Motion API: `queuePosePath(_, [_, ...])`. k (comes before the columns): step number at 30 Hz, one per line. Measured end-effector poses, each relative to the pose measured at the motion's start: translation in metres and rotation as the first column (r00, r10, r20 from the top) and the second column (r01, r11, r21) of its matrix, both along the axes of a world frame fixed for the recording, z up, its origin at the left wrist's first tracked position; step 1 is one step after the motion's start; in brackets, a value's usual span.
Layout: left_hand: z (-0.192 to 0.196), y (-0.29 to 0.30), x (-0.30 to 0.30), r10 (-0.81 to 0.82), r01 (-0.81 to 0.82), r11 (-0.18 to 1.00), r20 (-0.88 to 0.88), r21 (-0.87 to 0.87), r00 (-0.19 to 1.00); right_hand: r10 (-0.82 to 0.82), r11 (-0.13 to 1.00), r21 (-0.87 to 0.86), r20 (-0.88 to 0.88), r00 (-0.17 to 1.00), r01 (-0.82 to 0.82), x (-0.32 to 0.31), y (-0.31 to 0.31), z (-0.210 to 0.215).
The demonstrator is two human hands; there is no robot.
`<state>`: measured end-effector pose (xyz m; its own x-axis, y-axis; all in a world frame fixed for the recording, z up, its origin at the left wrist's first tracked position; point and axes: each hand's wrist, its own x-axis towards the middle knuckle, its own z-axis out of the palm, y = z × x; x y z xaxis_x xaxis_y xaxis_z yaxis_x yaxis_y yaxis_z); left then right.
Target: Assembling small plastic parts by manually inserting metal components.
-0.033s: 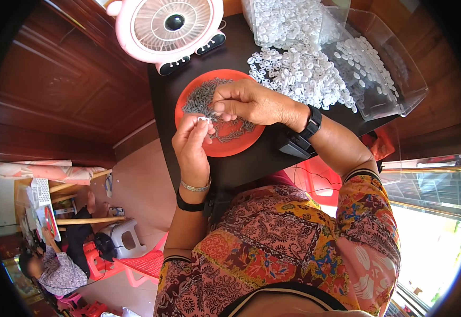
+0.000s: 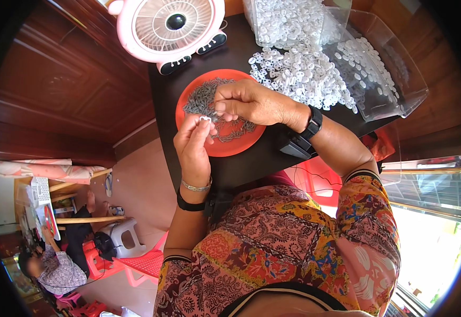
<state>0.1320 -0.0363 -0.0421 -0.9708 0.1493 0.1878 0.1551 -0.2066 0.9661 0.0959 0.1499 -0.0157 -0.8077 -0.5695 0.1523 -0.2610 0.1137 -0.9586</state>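
My left hand pinches a small white plastic ring between thumb and fingertips, just above the red round plate. A heap of small grey metal pieces lies on the plate. My right hand hovers over the plate, its fingertips drawn together right beside the white ring. Whether they hold a metal piece is too small to tell. A black watch is on my right wrist, and bracelets are on my left wrist.
A pile of white plastic rings lies on the black table, spilling from a tipped clear plastic bin. A pink desk fan stands at the table's far edge. Below left, another person sits near a white stool.
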Motion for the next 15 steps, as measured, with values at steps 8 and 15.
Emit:
queuePosePath(8, [0.0005, 0.0023, 0.0013, -0.032, 0.031, 0.999, -0.061, -0.017, 0.998, -0.068, 0.994, 0.089, -0.029, 0.997, 0.07, -0.0007, -0.0019, -0.0029])
queuePosePath(15, [-0.0028, 0.0013, 0.0008, -0.098, 0.069, 0.987, -0.21, -0.143, 0.973, -0.001, 0.979, 0.194, -0.302, 0.953, 0.063, 0.0048, -0.0061, -0.0027])
